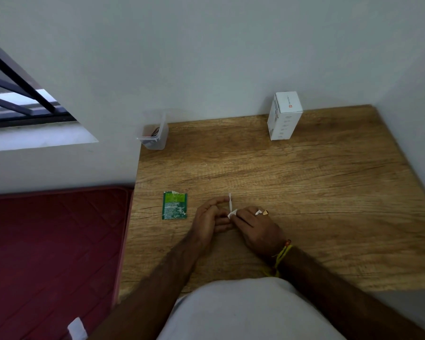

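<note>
The white strip runs lengthwise away from the person, over the worktop. The right hand fingers pinch its near end. A left hand fingertip meets its far end, grip unclear.

Packet lies on table, left of hands.

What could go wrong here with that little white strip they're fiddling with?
1. The white strip is thin; the right hand pinches its lower end and the left hand touches it near the top, so it might crumple or tear.
2. The torn green packet lies loose near the left hand; a sweep could perhaps push it off the table.
</note>
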Motion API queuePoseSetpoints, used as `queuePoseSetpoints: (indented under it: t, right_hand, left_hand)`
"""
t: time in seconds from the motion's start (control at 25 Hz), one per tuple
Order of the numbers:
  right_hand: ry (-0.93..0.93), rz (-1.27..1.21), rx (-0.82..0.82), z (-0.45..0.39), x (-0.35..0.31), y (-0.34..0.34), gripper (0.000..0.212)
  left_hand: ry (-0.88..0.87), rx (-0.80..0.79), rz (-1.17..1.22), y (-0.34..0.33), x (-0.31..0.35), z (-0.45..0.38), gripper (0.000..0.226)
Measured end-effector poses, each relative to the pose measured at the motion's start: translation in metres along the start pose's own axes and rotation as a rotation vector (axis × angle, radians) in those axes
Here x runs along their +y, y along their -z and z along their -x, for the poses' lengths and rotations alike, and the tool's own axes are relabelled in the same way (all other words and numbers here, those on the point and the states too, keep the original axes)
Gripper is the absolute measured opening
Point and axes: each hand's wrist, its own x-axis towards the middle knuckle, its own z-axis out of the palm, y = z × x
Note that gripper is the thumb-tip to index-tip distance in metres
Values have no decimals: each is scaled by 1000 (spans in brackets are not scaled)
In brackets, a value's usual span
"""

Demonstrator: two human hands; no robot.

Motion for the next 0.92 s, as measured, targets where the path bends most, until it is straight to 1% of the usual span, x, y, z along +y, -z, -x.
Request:
queuePoseSetpoints:
  t: [0.08,0.24,0.32,0.4,0.44,0.48,0.6,0.64,0.68,0.72,0.8,0.88,0.92]
  right_hand:
    - [35,36,-9,0,-2,-1,29]
    - [1,2,19,0,-4,-1,28]
    - [3,-2,1,-1,-5,-1,29]
    - [3,-22,-10,1,-6,1,23]
    - [-31,-60,10,2,-6,2,21]
    - [-111,-124,59,2,-6,4,21]
    - [-537,-325,295,-8,-7,9,22]
    - [-650,-360,346,-14,-7,9,22]
    - [-717,-391,373,-20,-6,8,22]
    - [-743,-426,374,-25,-6,6,21]
    - [-729,-484,306,-30,-8,1,19]
    - [-703,-487,244,-29,-12,-3,19]
    - [-699,-481,237,-28,-14,-4,19]
  left_hand:
    - [11,17,-9,-1,1,-1,38]
    - [-16,60,-45,-6,3,-1,17]
    - [-47,89,-73,-10,6,0,18]
    - [-55,124,-79,-12,8,-1,24]
    - [-52,133,-53,-13,7,-2,26]
    - [-44,139,-11,-14,7,-2,28]
    - [-47,150,38,-14,5,-3,29]
    - [-61,144,19,-14,3,-1,27]
    - [-77,128,-1,-14,1,1,24]
    - [-93,105,-15,-15,-2,2,22]
    - [-126,71,-34,-15,-7,3,19]
    - [-159,74,-86,-12,-11,1,19]
    - [-188,81,-150,-11,-13,1,19]
